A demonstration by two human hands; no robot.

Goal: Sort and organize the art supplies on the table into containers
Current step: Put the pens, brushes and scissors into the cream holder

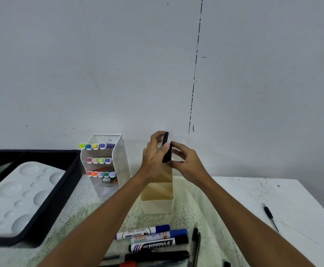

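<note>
Both hands hold a black marker (166, 149) upright over the top of a cream slanted organizer (157, 197) in the middle of the table. My left hand (154, 157) grips the marker from the left with thumb across it. My right hand (184, 160) pinches its lower part from the right. The marker's lower end is hidden behind my fingers. On the near table lie several whiteboard markers (153, 237) with blue and black caps, side by side, plus black pens (195, 245).
A white tiered organizer (118, 160) with rows of coloured markers stands left of the cream one. A black tray (61, 193) at left holds a white paint palette (18, 195). A black pen (271, 218) lies at right near the table edge. A wall rises right behind.
</note>
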